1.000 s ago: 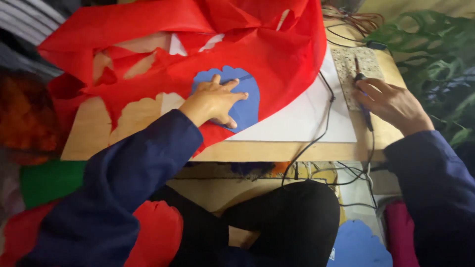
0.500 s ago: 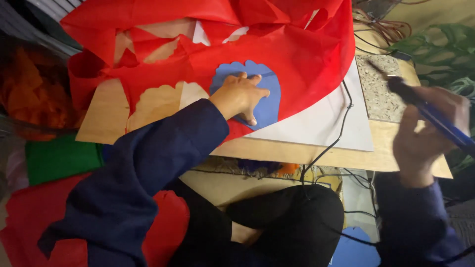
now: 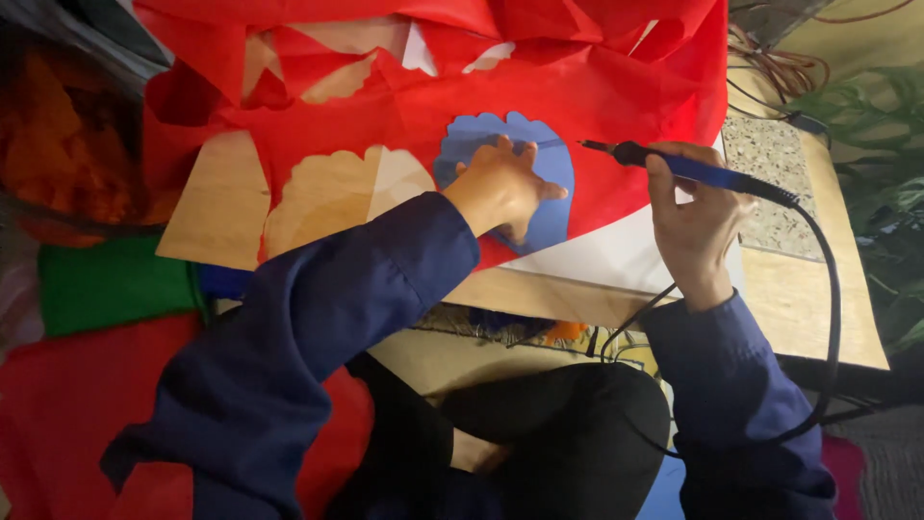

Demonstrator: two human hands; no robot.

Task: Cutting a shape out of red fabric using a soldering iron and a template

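My left hand [image 3: 502,185] lies flat, fingers spread, on a blue scalloped template [image 3: 551,183] that rests on red fabric [image 3: 539,77]. The fabric is spread over a low wooden board [image 3: 217,207] and has shaped holes cut through it. My right hand [image 3: 695,220] grips a blue-handled corded hot tool [image 3: 688,166], held level just above the fabric. The tool's thin tip points left, a little to the right of the template's upper edge.
A white sheet [image 3: 626,255] lies under the fabric's right edge. A speckled slab [image 3: 770,164] sits at the board's right end. The black cord [image 3: 833,318] loops down past my right arm. Green [image 3: 111,284] and orange cloth [image 3: 72,169] lie left; a plant [image 3: 881,125] stands right.
My right hand has lifted the tool off the slab at the right and carried it left toward the blue template. My left hand has stayed pressed on the template.
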